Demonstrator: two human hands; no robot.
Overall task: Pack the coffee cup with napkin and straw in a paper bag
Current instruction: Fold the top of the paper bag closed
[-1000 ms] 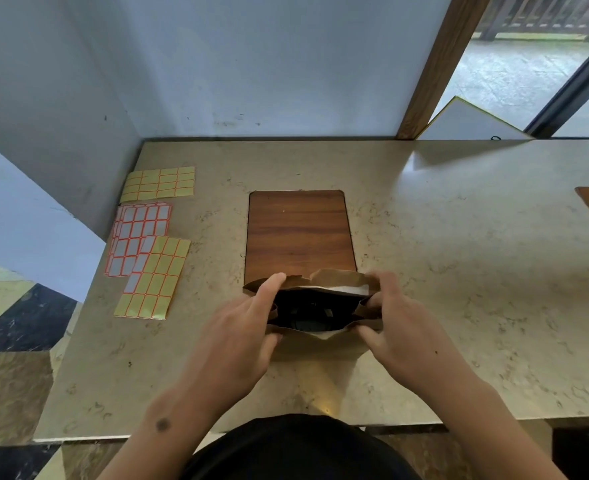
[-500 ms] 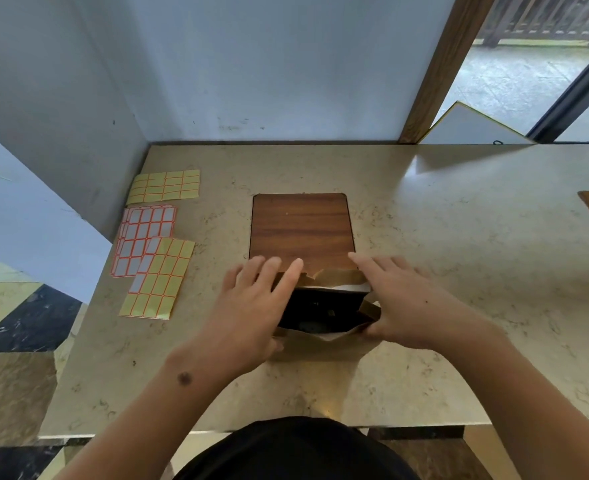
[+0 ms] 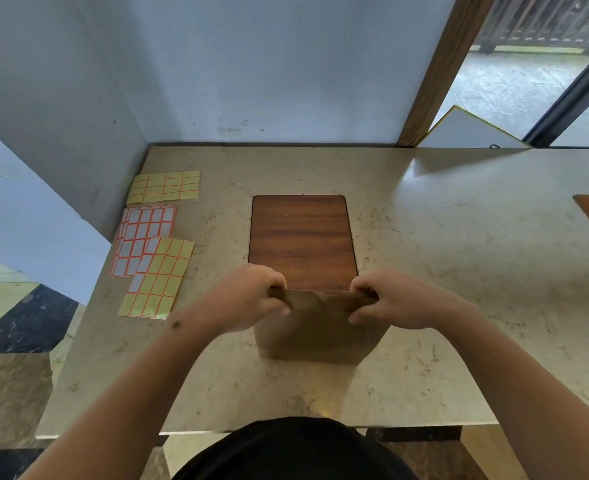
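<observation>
1. Head view showed the bag [image 3: 315, 332] standing upright on the table [image 3: 459, 244], near the middle of its front edge, its top pressed flat.
2. Left hand [image 3: 251, 299] had its fingers curled round the bag's top left corner, gripping it.
3. Right hand [image 3: 386, 301] pinched the top right corner the same way.
4. Just behind the bag lay a board [image 3: 301, 237].
5. Label sheets [image 3: 154, 244] lay along the table's left edge.
</observation>
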